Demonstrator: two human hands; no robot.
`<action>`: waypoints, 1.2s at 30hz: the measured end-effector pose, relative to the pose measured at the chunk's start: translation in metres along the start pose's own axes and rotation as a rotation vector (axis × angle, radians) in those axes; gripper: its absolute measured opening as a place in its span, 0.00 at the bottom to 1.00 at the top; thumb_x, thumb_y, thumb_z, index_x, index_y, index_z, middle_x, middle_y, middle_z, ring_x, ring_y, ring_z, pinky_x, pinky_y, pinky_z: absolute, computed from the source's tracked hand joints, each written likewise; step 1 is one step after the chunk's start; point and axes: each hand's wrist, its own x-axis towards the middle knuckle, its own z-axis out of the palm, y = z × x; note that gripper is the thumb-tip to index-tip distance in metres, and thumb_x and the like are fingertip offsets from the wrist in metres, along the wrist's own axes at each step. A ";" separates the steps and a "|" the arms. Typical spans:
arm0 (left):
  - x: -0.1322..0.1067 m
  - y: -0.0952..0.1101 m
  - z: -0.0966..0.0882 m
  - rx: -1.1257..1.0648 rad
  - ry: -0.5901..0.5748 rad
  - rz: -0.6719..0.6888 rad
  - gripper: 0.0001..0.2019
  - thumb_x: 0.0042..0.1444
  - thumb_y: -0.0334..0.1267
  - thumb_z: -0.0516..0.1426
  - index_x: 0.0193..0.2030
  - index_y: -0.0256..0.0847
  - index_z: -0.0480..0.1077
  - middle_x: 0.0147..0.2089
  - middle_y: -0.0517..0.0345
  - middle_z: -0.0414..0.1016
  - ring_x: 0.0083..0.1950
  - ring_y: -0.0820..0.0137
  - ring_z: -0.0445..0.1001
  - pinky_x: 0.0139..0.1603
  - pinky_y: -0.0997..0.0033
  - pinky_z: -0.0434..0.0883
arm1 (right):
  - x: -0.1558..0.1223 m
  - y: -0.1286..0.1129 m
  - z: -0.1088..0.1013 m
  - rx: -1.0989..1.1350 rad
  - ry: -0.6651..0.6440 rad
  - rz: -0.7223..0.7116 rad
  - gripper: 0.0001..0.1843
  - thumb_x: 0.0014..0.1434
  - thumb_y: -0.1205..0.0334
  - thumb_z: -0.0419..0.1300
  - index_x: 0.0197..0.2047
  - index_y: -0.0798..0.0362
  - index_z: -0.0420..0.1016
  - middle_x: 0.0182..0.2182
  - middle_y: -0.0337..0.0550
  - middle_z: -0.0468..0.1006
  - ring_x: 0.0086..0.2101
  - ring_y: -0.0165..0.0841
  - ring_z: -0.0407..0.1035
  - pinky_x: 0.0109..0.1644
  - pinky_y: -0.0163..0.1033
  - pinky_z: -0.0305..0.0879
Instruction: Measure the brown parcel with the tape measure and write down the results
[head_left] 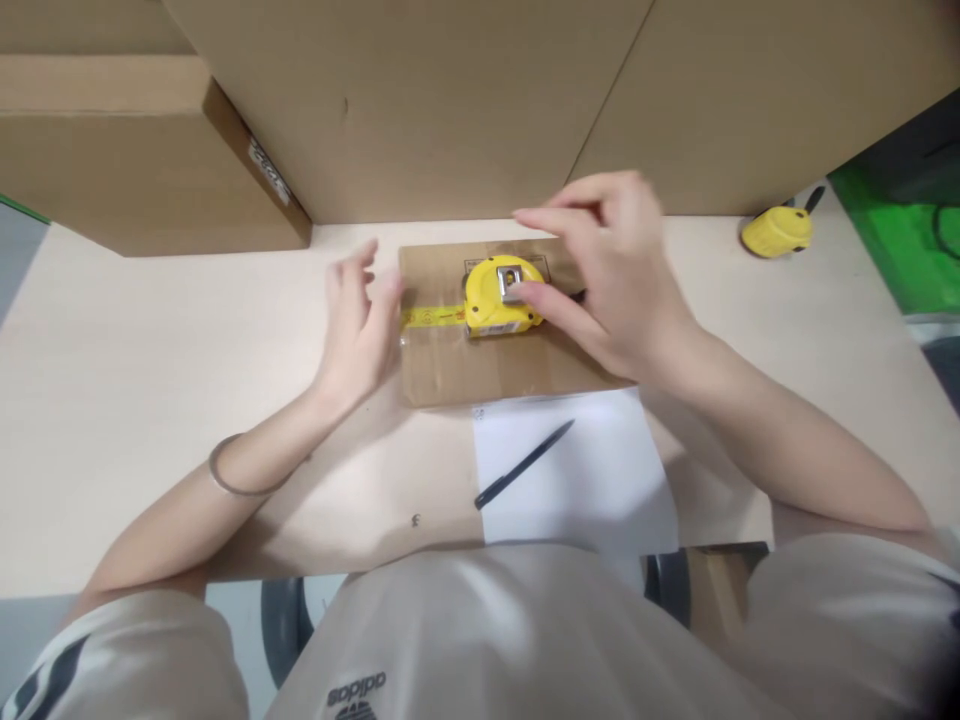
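A yellow tape measure [501, 298] lies on a small cardboard box [442, 375], a short strip of its yellow blade [433, 317] drawn out to the box's left edge. My right hand [619, 270] is over the box's right side, its thumb at the metal clip of the tape measure and its fingers raised apart from the thumb. Beside the left edge, close to the blade's end, my left hand [356, 325] has its thumb and fingers apart. Whether the left thumb touches the box is unclear.
White paper [600, 480] with a black pen [525, 465] lies in front of the box. A second yellow tape measure [778, 232] sits at the far right. Large cardboard boxes [465, 110] line the back of the table, with another carton [150, 180] at the left.
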 end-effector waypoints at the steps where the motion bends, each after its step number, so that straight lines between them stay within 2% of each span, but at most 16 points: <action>1: -0.005 0.013 -0.006 0.094 0.107 0.029 0.22 0.67 0.55 0.52 0.64 0.51 0.65 0.58 0.54 0.67 0.60 0.55 0.69 0.59 0.45 0.69 | -0.012 -0.006 -0.007 -0.043 0.025 -0.050 0.19 0.68 0.48 0.52 0.51 0.49 0.76 0.44 0.50 0.75 0.46 0.46 0.68 0.50 0.53 0.65; 2: -0.011 0.026 -0.012 0.179 0.163 0.090 0.21 0.68 0.50 0.53 0.64 0.49 0.66 0.56 0.53 0.67 0.56 0.57 0.70 0.55 0.46 0.71 | -0.026 -0.012 -0.012 -0.074 0.010 -0.150 0.17 0.68 0.51 0.51 0.46 0.48 0.77 0.37 0.47 0.75 0.40 0.42 0.69 0.44 0.49 0.66; 3: -0.020 0.039 -0.019 0.245 0.142 0.267 0.17 0.67 0.46 0.53 0.60 0.49 0.69 0.47 0.53 0.70 0.48 0.61 0.72 0.47 0.51 0.73 | -0.042 -0.018 -0.016 -0.064 -0.049 -0.231 0.15 0.68 0.54 0.51 0.38 0.46 0.78 0.27 0.41 0.71 0.32 0.37 0.67 0.36 0.44 0.64; 5: -0.041 0.060 -0.027 0.266 -0.231 0.772 0.10 0.63 0.40 0.57 0.49 0.52 0.74 0.35 0.58 0.70 0.33 0.67 0.69 0.30 0.61 0.71 | -0.077 -0.027 -0.016 -0.080 -0.158 -0.353 0.15 0.66 0.61 0.55 0.27 0.48 0.74 0.16 0.36 0.62 0.21 0.32 0.58 0.26 0.40 0.53; 6: -0.052 0.068 -0.028 0.253 -0.340 0.895 0.05 0.60 0.40 0.60 0.42 0.52 0.76 0.32 0.60 0.69 0.29 0.70 0.67 0.25 0.65 0.68 | -0.092 -0.029 -0.013 -0.145 -0.251 -0.414 0.13 0.64 0.65 0.56 0.29 0.49 0.75 0.15 0.35 0.63 0.20 0.31 0.57 0.25 0.40 0.50; 8: -0.074 0.078 -0.023 0.284 -0.437 1.034 0.03 0.54 0.35 0.65 0.36 0.44 0.77 0.31 0.61 0.69 0.27 0.75 0.65 0.21 0.70 0.64 | -0.117 -0.028 -0.003 -0.286 -0.384 -0.458 0.10 0.60 0.72 0.56 0.39 0.54 0.79 0.16 0.36 0.68 0.19 0.31 0.59 0.25 0.41 0.49; 11: -0.096 0.082 -0.006 0.364 -0.526 1.048 0.05 0.54 0.34 0.65 0.37 0.36 0.76 0.34 0.59 0.74 0.28 0.74 0.70 0.26 0.70 0.69 | -0.133 -0.017 0.012 -0.402 -0.454 -0.516 0.20 0.55 0.80 0.55 0.50 0.62 0.76 0.21 0.39 0.74 0.22 0.32 0.65 0.27 0.40 0.51; 12: -0.101 0.082 -0.001 0.348 -0.525 1.028 0.05 0.55 0.35 0.64 0.33 0.37 0.74 0.32 0.59 0.74 0.26 0.74 0.70 0.26 0.70 0.69 | -0.135 -0.013 0.014 -0.406 -0.441 -0.563 0.19 0.55 0.81 0.54 0.48 0.62 0.77 0.22 0.39 0.75 0.22 0.32 0.66 0.28 0.40 0.52; 15: -0.108 0.078 0.007 0.282 -0.505 0.963 0.16 0.60 0.39 0.60 0.23 0.41 0.64 0.21 0.64 0.64 0.20 0.74 0.63 0.22 0.71 0.64 | -0.133 -0.002 0.014 -0.375 -0.318 -0.663 0.10 0.61 0.78 0.54 0.37 0.59 0.75 0.22 0.40 0.74 0.23 0.30 0.66 0.28 0.39 0.55; 18: -0.112 0.074 0.005 0.309 -0.506 0.944 0.17 0.60 0.39 0.60 0.22 0.41 0.62 0.19 0.65 0.63 0.19 0.75 0.61 0.20 0.71 0.60 | -0.130 -0.001 0.010 -0.282 -0.146 -0.661 0.12 0.63 0.74 0.58 0.29 0.53 0.69 0.20 0.38 0.72 0.22 0.29 0.64 0.28 0.38 0.57; 21: -0.115 0.072 0.001 0.385 -0.559 0.953 0.11 0.61 0.37 0.60 0.27 0.38 0.69 0.27 0.59 0.74 0.23 0.74 0.67 0.23 0.71 0.64 | -0.128 -0.011 0.013 -0.003 -0.082 -0.497 0.14 0.61 0.74 0.56 0.26 0.50 0.62 0.19 0.36 0.69 0.22 0.29 0.63 0.28 0.36 0.59; 23: -0.117 0.070 0.001 0.477 -0.629 0.946 0.06 0.62 0.37 0.61 0.38 0.36 0.75 0.40 0.54 0.81 0.28 0.73 0.73 0.27 0.71 0.69 | -0.125 -0.022 0.023 0.250 -0.103 -0.319 0.09 0.61 0.71 0.54 0.30 0.50 0.64 0.21 0.36 0.72 0.23 0.28 0.64 0.27 0.34 0.60; 26: -0.121 0.069 0.004 0.592 -0.658 0.871 0.16 0.64 0.40 0.59 0.55 0.35 0.74 0.57 0.49 0.79 0.31 0.75 0.75 0.29 0.72 0.72 | -0.119 -0.040 0.045 0.492 -0.149 -0.056 0.03 0.61 0.67 0.55 0.35 0.50 0.68 0.22 0.33 0.75 0.22 0.25 0.67 0.26 0.31 0.60; 29: -0.123 0.069 0.008 0.627 -0.669 0.775 0.19 0.68 0.44 0.55 0.60 0.36 0.72 0.60 0.49 0.78 0.26 0.77 0.73 0.27 0.71 0.73 | -0.115 -0.050 0.066 0.556 -0.152 0.113 0.04 0.58 0.69 0.58 0.36 0.51 0.68 0.21 0.29 0.74 0.19 0.22 0.65 0.25 0.27 0.60; 32: -0.123 0.070 0.009 0.648 -0.710 0.742 0.18 0.69 0.44 0.54 0.59 0.35 0.73 0.60 0.49 0.78 0.25 0.76 0.74 0.27 0.69 0.75 | -0.113 -0.053 0.081 0.611 -0.153 0.179 0.06 0.55 0.69 0.62 0.33 0.52 0.67 0.21 0.29 0.72 0.19 0.20 0.63 0.24 0.25 0.59; 36: -0.121 0.071 0.008 0.651 -0.743 0.755 0.18 0.69 0.43 0.54 0.60 0.35 0.73 0.60 0.47 0.77 0.26 0.75 0.75 0.27 0.69 0.76 | -0.112 -0.052 0.088 0.657 -0.155 0.213 0.08 0.54 0.71 0.62 0.26 0.53 0.68 0.20 0.30 0.67 0.21 0.20 0.58 0.25 0.27 0.56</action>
